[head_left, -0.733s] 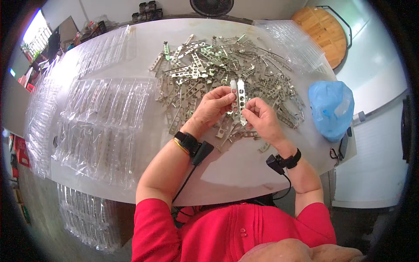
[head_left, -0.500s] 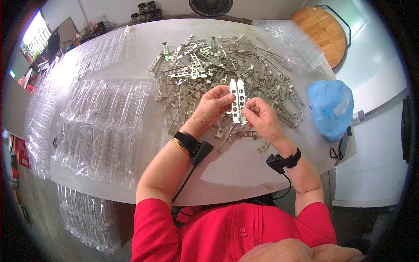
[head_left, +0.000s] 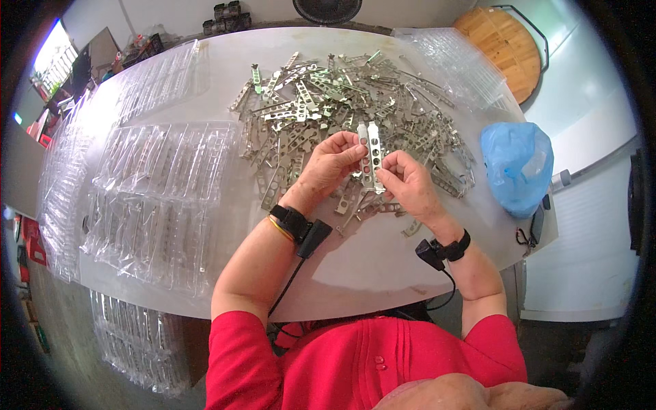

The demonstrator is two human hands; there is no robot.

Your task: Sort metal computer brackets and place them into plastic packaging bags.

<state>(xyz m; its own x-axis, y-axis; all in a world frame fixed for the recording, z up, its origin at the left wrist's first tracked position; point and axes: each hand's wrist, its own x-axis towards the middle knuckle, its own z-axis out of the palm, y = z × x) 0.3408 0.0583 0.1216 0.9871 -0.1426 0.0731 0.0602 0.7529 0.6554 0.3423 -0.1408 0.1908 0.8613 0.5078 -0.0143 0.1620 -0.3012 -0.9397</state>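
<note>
Two slim silver slot brackets with rows of round holes are held upright, side by side, over the near edge of a bracket pile. My left hand is closed, its thumb and fingers pinching the left bracket. The right bracket sits between the thumb and fingertips of my right hand, also closed. Their long edges lie close together, partly overlapping. Behind and around them spreads the heap of loose metal brackets, jumbled in all directions on the white table.
Clear plastic trays lie stacked at left, more trays at the far right. A tied blue plastic bag rests at the right edge. Dark cables run from both wrist straps. A fan stands beyond the far edge.
The two brackets have turned slightly against each other, the left one now tilted and darker. Both hands stay in nearly the same place.
</note>
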